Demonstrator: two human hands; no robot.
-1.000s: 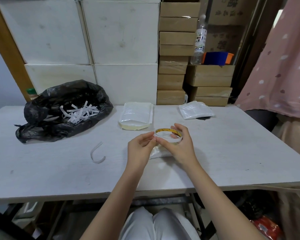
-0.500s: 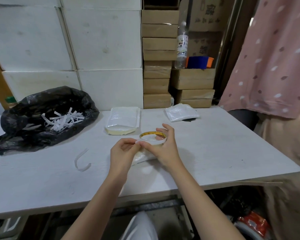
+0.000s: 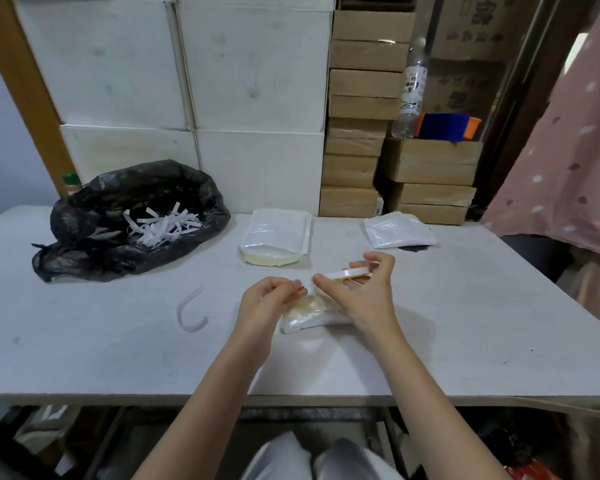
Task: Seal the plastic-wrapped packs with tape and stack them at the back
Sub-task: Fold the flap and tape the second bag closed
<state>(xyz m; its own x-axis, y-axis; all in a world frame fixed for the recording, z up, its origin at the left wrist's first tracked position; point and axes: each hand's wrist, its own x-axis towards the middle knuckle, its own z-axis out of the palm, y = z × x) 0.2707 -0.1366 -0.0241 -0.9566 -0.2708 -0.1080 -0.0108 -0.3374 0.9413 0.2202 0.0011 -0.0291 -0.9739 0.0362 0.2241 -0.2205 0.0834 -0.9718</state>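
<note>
My right hand (image 3: 364,292) holds a roll of clear tape (image 3: 343,274) with a yellow core, tilted almost edge-on. My left hand (image 3: 271,299) pinches the free end of the tape right beside the roll. Under both hands lies a plastic-wrapped pack (image 3: 305,315) on the white table (image 3: 118,341), partly hidden by my fingers. A stack of wrapped packs (image 3: 274,240) sits at the back middle. Another wrapped pack (image 3: 397,233) lies at the back right.
A black bag (image 3: 118,220) with white paper strips sits at the back left. A loose curled strip (image 3: 191,313) lies left of my hands. White boxes (image 3: 250,98) and cardboard boxes (image 3: 357,133) stand behind the table. A person in pink clothing (image 3: 568,133) stands at the right.
The tape roll has tipped from lying flat-faced toward me to nearly edge-on. Both hands stay together over the pack; the camera view has shifted.
</note>
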